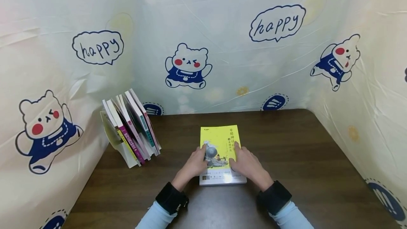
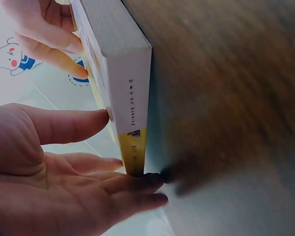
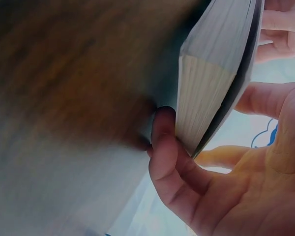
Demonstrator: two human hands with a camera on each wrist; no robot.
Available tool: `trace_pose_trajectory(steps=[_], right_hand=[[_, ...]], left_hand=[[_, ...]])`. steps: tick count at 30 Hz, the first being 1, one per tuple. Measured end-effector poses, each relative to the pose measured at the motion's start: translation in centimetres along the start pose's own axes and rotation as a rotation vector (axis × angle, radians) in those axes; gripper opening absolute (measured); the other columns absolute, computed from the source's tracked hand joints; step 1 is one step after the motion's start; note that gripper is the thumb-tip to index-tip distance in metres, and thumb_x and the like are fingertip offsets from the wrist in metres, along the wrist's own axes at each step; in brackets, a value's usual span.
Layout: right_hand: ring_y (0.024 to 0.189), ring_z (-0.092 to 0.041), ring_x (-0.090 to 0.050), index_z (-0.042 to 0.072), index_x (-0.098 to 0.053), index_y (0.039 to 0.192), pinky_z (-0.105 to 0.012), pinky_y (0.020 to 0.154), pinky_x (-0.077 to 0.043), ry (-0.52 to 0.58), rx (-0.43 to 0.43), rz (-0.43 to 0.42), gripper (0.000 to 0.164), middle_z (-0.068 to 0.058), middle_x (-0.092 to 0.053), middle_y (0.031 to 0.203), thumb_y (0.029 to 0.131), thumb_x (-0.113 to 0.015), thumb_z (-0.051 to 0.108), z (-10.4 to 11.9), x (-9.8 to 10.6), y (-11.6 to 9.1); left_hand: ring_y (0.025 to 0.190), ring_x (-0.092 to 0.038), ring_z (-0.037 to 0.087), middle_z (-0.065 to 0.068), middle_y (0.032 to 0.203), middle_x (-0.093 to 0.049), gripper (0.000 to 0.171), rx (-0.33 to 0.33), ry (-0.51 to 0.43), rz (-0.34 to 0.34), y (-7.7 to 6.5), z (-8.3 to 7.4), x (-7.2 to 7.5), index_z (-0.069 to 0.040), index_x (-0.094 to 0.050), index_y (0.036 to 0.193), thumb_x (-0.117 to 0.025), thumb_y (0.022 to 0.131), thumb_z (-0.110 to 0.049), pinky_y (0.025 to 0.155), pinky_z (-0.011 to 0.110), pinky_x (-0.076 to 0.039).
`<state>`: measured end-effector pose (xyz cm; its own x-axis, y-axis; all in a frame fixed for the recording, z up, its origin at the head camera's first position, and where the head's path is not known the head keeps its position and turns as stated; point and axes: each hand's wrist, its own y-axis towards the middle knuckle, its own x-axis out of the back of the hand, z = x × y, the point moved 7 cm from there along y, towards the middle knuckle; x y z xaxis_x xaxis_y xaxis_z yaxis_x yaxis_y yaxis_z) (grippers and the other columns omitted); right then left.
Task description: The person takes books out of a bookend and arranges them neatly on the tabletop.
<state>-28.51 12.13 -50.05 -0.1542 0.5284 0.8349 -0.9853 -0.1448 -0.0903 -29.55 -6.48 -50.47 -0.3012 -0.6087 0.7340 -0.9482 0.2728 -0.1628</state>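
A yellow and white paperback book (image 1: 219, 151) with a grey drawing on its cover lies or hovers just over the table in the head view; any gap beneath it is hard to judge. Its left side is held by my left hand (image 1: 196, 162), the thumb on the cover. In the left wrist view the fingers (image 2: 132, 184) of that hand lie along the spine and under it. My right hand (image 1: 249, 165) grips the opposite side, thumb on the cover. The right wrist view shows its curled fingers (image 3: 164, 142) at the page edges, with the front cover slightly lifted from the pages.
A row of several books (image 1: 131, 130) leans in a pale holder at the table's back left. The dark wooden table (image 1: 286, 144) is bordered by a printed curtain (image 1: 222, 20) at the back and both sides.
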Motion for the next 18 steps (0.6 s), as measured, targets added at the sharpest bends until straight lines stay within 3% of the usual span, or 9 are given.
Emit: trace_pose_trajectory(steps=[4,8,11,18], right_hand=[[0.081,-0.026,-0.058,-0.005,-0.034,0.159,-0.036,0.063,-0.047,-0.036,0.005,-0.001,0.076,-0.027,-0.059,0.126,0.097,-0.066,0.025,0.17,0.02,-0.06],[0.085,-0.03,-0.059,-0.004,-0.035,0.159,-0.04,0.067,-0.049,-0.055,0.004,-0.004,0.075,-0.029,-0.058,0.13,0.097,-0.066,0.025,0.26,-0.03,-0.12],[0.087,-0.032,-0.06,-0.005,-0.036,0.158,-0.042,0.071,-0.05,-0.059,0.003,-0.003,0.074,-0.031,-0.057,0.133,0.096,-0.066,0.023,0.3,-0.06,-0.13],[0.083,-0.029,-0.058,-0.003,-0.036,0.159,-0.039,0.067,-0.049,-0.081,0.004,-0.001,0.075,-0.029,-0.058,0.128,0.096,-0.068,0.024,0.13,-0.22,-0.04]], left_hand=[[0.148,-0.035,0.05,0.04,0.161,-0.034,0.065,0.004,0.046,0.0,0.11,-0.06,-0.01,0.008,-0.032,0.158,-0.06,0.101,-0.003,0.119,0.072,-0.027],[0.15,-0.026,0.056,0.039,0.159,-0.038,0.063,0.014,0.105,-0.006,0.27,0.03,-0.04,0.006,-0.037,0.157,-0.063,0.1,-0.006,0.116,0.082,-0.018],[0.151,-0.019,0.06,0.038,0.159,-0.038,0.063,0.027,0.124,0.0,0.38,0.18,-0.18,0.004,-0.039,0.157,-0.064,0.1,-0.007,0.115,0.083,-0.017],[0.151,-0.02,0.058,0.039,0.162,-0.033,0.064,0.045,0.12,0.025,0.53,0.4,-0.58,0.004,-0.038,0.157,-0.064,0.101,-0.009,0.116,0.081,-0.019]])
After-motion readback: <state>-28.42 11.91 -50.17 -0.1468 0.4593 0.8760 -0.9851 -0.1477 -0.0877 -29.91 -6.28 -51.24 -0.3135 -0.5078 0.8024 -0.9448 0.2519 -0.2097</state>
